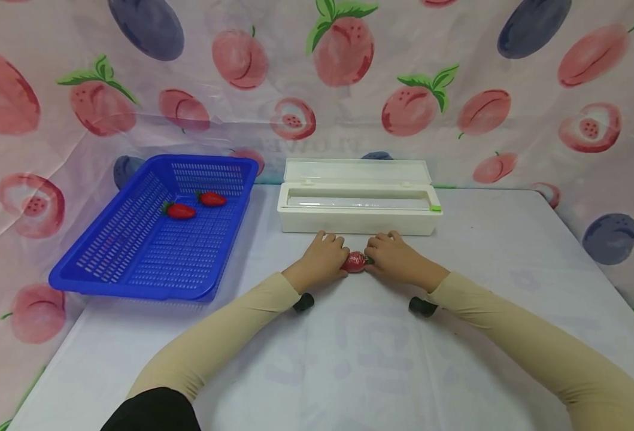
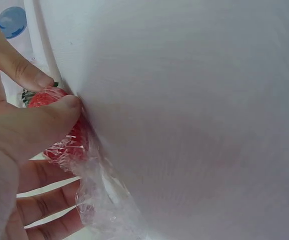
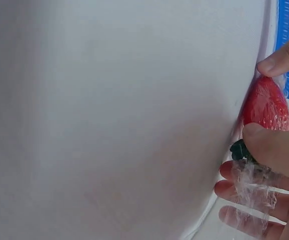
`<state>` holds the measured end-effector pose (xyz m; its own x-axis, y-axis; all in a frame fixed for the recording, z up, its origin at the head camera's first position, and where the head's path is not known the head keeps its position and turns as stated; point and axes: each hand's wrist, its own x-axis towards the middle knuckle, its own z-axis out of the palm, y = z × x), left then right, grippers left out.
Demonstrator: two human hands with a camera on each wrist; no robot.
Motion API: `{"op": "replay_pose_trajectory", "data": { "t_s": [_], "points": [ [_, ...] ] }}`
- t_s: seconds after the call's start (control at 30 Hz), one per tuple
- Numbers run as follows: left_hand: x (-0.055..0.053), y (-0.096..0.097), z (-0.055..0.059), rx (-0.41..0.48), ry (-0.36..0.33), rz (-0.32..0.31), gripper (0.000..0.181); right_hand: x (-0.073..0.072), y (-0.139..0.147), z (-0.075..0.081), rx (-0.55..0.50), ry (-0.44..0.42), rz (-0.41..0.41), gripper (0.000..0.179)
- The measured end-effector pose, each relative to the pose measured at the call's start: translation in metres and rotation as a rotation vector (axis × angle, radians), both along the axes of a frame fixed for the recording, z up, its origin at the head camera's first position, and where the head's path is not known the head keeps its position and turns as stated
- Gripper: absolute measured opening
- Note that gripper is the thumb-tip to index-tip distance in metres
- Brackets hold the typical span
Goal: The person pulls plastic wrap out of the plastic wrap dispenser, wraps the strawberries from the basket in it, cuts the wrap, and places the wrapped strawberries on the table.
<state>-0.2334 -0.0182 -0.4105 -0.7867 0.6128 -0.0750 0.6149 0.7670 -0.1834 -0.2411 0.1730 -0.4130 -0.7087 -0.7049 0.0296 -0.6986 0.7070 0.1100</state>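
Observation:
A red strawberry (image 1: 355, 262) with a green leafy top is wrapped in clear cling film, just in front of the white box. My left hand (image 1: 323, 257) pinches its left end, thumb pressed on the red flesh in the left wrist view. At the leafy end my right hand (image 1: 394, 257) grips it, the thumb lying by the green leaves (image 3: 240, 150) in the right wrist view. Crumpled film (image 2: 102, 205) trails from the fruit over the left fingers, and more loose film (image 3: 254, 187) lies across the right fingers. The strawberry's underside is hidden.
Behind the hands stands a white cling film box (image 1: 360, 224) with its lid (image 1: 357, 172) raised and a film roll (image 1: 357, 203) inside. To the left, a blue basket (image 1: 133, 288) holds two strawberries (image 1: 211, 199). White cloth (image 1: 510, 269) covers the table; a fruit-print curtain (image 1: 349, 108) hangs behind.

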Motion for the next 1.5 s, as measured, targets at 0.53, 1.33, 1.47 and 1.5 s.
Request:
{"op": "replay_pose_trajectory", "data": {
  "t_s": [0.53,1.33,1.47,1.5],
  "points": [
    [0.001,-0.004,-0.002,0.014,-0.006,0.028,0.043,0.003,0.000,0.004,0.016,-0.024,-0.051,0.027],
    [-0.002,-0.004,-0.004,-0.012,0.055,0.014,0.037,0.016,0.010,0.022,-0.354,-0.286,-0.006,0.026],
    [-0.002,-0.002,-0.004,0.003,0.061,0.001,0.036,0.013,0.003,0.024,-0.330,-0.274,0.047,0.024],
    [-0.001,-0.001,-0.005,0.008,0.064,-0.002,0.036,0.013,0.001,0.022,-0.322,-0.258,0.051,0.021]
  ]
}}
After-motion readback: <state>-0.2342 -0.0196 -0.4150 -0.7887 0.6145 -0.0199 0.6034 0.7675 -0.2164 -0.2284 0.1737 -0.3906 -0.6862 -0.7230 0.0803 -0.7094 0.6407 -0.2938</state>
